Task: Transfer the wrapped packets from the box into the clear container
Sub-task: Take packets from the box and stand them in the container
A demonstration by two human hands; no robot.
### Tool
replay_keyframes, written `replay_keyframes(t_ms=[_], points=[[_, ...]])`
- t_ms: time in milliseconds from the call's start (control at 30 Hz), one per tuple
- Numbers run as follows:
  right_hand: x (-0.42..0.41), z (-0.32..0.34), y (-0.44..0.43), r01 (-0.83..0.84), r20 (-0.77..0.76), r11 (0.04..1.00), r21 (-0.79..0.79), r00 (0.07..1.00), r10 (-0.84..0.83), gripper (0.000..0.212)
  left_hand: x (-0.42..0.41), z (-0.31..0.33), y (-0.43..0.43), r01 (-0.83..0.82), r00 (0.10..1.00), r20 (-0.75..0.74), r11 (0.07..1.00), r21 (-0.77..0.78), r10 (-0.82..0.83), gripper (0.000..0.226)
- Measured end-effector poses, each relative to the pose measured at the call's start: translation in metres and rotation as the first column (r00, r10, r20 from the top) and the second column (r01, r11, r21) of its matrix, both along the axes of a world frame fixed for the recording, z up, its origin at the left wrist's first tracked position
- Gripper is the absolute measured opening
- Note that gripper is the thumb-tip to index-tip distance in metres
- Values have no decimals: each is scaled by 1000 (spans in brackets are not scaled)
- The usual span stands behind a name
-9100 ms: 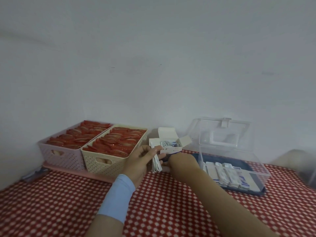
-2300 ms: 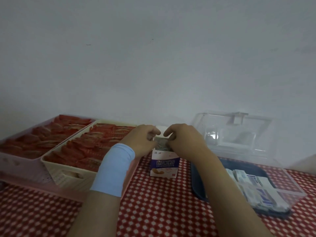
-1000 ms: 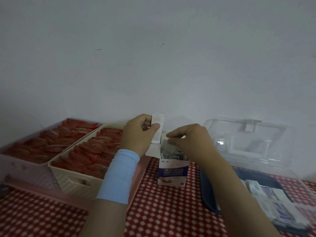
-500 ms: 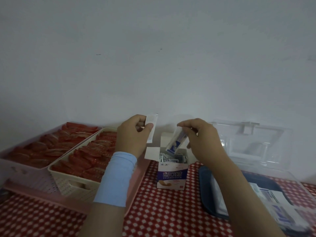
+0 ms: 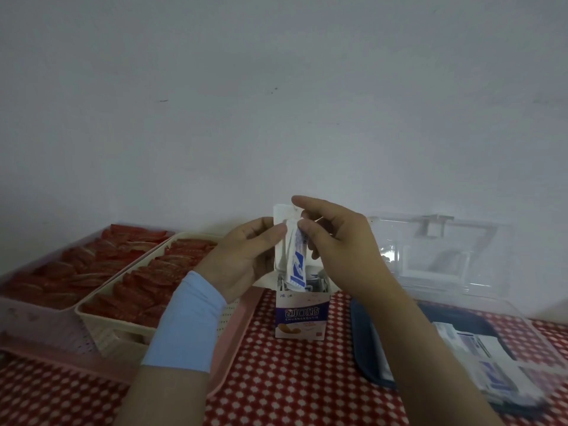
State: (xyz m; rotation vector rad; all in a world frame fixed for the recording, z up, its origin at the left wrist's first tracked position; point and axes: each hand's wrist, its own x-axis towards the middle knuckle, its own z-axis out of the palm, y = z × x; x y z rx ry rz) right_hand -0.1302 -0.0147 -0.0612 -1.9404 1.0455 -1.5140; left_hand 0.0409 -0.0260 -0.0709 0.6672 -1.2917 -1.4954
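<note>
A: So, what are the two hands doing right now?

B: The left hand (image 5: 242, 256) is pinching a thin white bundle (image 5: 280, 226) between thumb and fingers, above the open box (image 5: 300, 318). The right hand (image 5: 341, 250) is gripping a blue-printed packet (image 5: 295, 262) near its top with thumb and fingertips and is pressing it against that bundle. The packet's lower end is hanging at the mouth of the box.

A: And where is it all heading?

B: The clear container (image 5: 365, 333) is sitting to the right of the box on the desk (image 5: 276, 388), with its lid (image 5: 445, 250) standing open. Some packets (image 5: 479, 348) are already lying inside.

A: What is worrying you, then?

B: Mostly the grip. Slick wrappers are being held by fingertips alone, so I am guessing one could slide out and drop back into the box or onto the checked cloth. The bundle is also looking loose, and adding to it could fan it apart.

A: And the box?

B: It is standing tall and probably light. If the hanging end is snagging the packets below, pulling up could tip the box. A forearm crossing towards the container could knock it too.
</note>
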Motion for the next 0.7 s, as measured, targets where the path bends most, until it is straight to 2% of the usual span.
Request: replay_keyframes(t_ms=[133,267,300,500,700], points=[[7,-2,0,40,38,999,-37,999,-38,33,-3,-1,1,40,999,-7,998,44,-40,39],[12,-5,1,85,87,992,-98,993,-76,33,-3,-4,1,58,998,23,997,53,-59,68],[13,-6,1,88,85,990,-114,993,-79,34,-5,-4,2,74,997,25,996,41,-75,68],[14,-8,2,135,19,978,-159,991,-134,35,-7,-6,0,114,994,-4,993,20,-114,32],[12,-7,4,205,-124,952,-229,963,-237,22,-8,-5,2,163,986,-31,986,36,-161,21]])
